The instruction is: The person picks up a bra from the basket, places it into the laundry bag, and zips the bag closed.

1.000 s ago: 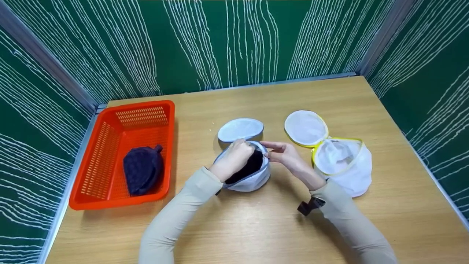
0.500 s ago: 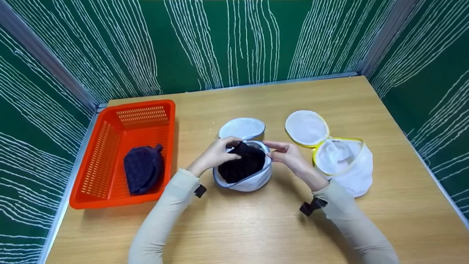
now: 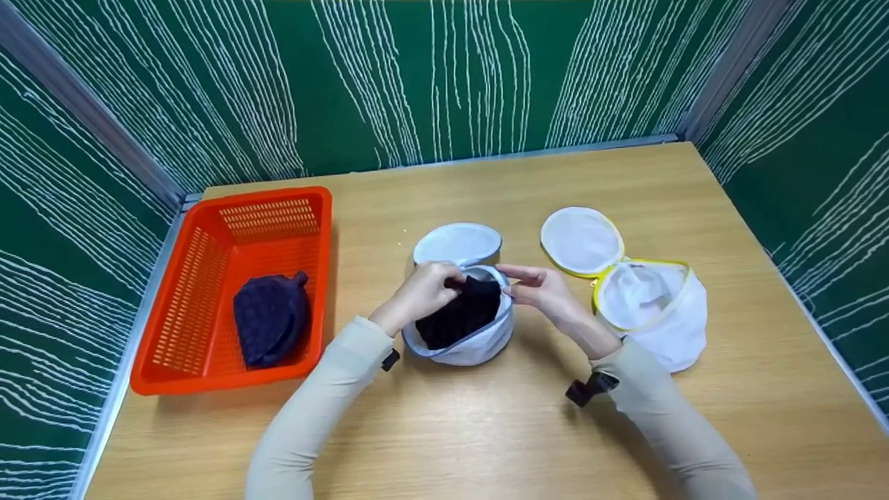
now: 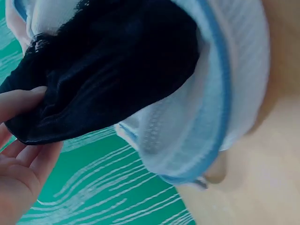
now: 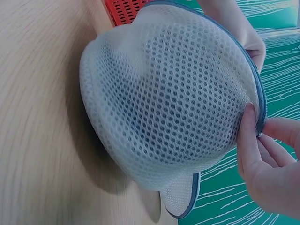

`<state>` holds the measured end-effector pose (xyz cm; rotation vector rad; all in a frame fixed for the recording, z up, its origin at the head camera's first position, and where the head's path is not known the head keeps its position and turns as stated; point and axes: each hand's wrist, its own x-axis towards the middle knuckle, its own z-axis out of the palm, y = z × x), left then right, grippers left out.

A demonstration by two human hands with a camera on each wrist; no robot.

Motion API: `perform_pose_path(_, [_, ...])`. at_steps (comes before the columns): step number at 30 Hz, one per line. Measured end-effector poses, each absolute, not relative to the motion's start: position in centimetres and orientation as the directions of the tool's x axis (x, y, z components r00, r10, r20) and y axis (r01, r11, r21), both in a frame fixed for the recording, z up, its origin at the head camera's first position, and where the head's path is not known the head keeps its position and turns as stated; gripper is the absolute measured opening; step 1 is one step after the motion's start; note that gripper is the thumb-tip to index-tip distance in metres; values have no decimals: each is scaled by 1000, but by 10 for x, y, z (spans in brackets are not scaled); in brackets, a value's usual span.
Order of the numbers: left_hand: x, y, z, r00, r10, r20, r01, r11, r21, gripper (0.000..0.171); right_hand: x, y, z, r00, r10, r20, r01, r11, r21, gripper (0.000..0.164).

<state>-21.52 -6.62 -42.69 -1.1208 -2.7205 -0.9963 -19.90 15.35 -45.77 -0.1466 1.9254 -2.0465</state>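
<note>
In the head view, a white mesh laundry bag [image 3: 479, 347] with a blue zip edge stands on the table, its round lid [image 3: 458, 243] folded back. A black lace-trimmed undergarment [image 3: 458, 318] fills the opening. My left hand [image 3: 424, 292] reaches over the rim and pinches the garment's upper edge. The left wrist view shows the thumb on top of the black cloth [image 4: 117, 70] and the other fingers beneath it. My right hand [image 3: 545, 295] pinches the right side of the rim, with the thumb outside the mesh wall [image 5: 173, 93] in the right wrist view.
At left, a red-orange plastic basket [image 3: 229, 383] holds a dark navy folded garment [image 3: 269, 321]. To the right lies a second white mesh bag [image 3: 677, 347] with yellow trim and its lid [image 3: 582, 239] open. Green panels with white lines border the table [image 3: 430, 430].
My left hand came up out of the bag toward the left rim, then shifted slightly right, pinching the black undergarment's edge. My right hand stays at the rim.
</note>
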Motion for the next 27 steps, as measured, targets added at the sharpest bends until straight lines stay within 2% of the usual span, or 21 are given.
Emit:
perform_pose_path(6, [-217, -54, -422, -697, 692, 188, 689, 576, 440, 14, -200, 152, -458, -939, -322, -123, 161, -93, -983, 46])
perform_pose_path(16, [-220, -46, -433, -701, 708, 86, 691, 644, 327, 13, -199, 154, -458, -937, -326, -125, 175, -130, -976, 45])
perform_pose_path(20, [-220, -48, -437, -700, 707, 98, 693, 641, 329, 15, -200, 154, -459, -940, -317, -129, 178, -131, -975, 45])
perform_pose_path(27, [-220, -58, -432, -730, 675, 103, 650, 640, 411, 20, -201, 156, -462, -943, -302, -136, 178, -117, -977, 45])
